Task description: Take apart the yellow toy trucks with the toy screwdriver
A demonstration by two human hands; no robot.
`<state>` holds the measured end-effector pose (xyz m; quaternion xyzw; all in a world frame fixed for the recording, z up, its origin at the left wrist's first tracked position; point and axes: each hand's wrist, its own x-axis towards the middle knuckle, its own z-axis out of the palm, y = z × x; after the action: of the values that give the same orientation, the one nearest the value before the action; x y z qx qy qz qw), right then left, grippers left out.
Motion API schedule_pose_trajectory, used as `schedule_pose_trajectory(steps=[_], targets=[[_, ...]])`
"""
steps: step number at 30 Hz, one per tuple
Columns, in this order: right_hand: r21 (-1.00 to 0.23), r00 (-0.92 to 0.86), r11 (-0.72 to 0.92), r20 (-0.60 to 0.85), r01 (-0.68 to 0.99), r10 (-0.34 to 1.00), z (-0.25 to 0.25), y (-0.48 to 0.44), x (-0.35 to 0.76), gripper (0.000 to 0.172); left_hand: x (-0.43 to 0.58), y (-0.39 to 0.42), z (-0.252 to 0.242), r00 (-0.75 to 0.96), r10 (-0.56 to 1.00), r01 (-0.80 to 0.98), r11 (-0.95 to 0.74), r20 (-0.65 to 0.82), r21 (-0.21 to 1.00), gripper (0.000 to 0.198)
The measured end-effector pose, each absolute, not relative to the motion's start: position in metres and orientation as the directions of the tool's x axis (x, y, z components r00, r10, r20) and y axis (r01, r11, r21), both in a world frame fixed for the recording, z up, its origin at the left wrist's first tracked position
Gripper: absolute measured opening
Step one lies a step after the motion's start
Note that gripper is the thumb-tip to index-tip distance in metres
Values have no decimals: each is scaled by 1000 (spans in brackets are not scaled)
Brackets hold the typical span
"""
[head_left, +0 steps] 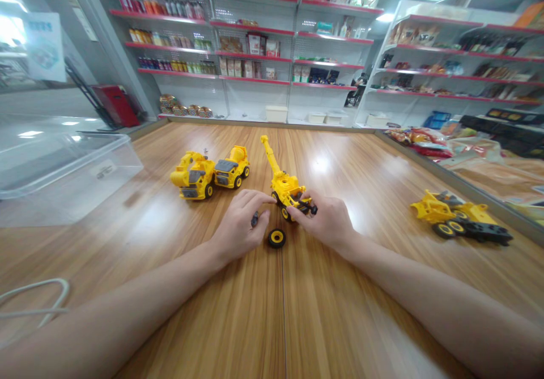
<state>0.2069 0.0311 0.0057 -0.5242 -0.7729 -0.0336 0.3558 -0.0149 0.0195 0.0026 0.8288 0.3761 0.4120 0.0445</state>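
A yellow toy crane truck (285, 185) stands at the middle of the table, its long boom pointing away from me. My right hand (329, 220) grips its near right end, where a black part (313, 209) shows by the fingertips. On the other side, my left hand (243, 220) is curled, its index fingertip reaching to the truck's wheel. Between its fingers and thumb shows a small dark grey piece (254, 218), too covered to name. A loose black wheel with a yellow hub (276, 238) lies flat on the wood just below the truck, between both hands.
To the left stand a yellow toy excavator (193, 176) and a toy cement mixer truck (232, 167). Loose yellow and black toy truck parts (461, 217) lie at the right. A clear plastic bin (63, 181) and a white cable (59, 294) are at far left. Stocked shelves rise behind.
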Motion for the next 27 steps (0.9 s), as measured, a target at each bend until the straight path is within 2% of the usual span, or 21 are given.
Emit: schedule_pose_trajectory(steps=[3, 6, 9, 12, 14, 17, 19, 23, 27], targets=[[-469, -116, 413, 541, 781, 833, 5, 34, 207, 32, -16, 20, 2, 373, 657, 597, -711, 655, 373, 22], [-646, -47, 387, 477, 658, 877, 3, 39, 210, 24, -16, 19, 2, 366, 660, 607, -703, 656, 369, 21], [-765, 8, 377, 446, 523, 895, 2, 44, 212, 27, -15, 20, 2, 340, 670, 626, -685, 660, 373, 19], [-863, 25, 386, 416, 327, 909, 0, 46, 213, 27, -15, 22, 1, 276, 691, 658, -642, 668, 393, 15], [-914, -5, 383, 386, 138, 923, -1, 47, 213, 25, -15, 23, 0, 202, 720, 675, -594, 664, 438, 18], [-940, -113, 316, 331, -128, 937, -4, 46, 213, 24, -14, 24, -3, 117, 768, 644, -542, 630, 540, 34], [-943, -200, 257, 300, -213, 933, -5, 45, 214, 23, -13, 23, -3, 118, 774, 586, -560, 622, 585, 48], [-952, -307, 209, 272, -224, 912, -7, 43, 216, 26, -12, 22, -5, 184, 744, 480, -638, 642, 602, 68], [-938, -269, 304, 339, -166, 902, -7, 41, 216, 25, -12, 22, -7, 188, 752, 439, -640, 632, 631, 81]])
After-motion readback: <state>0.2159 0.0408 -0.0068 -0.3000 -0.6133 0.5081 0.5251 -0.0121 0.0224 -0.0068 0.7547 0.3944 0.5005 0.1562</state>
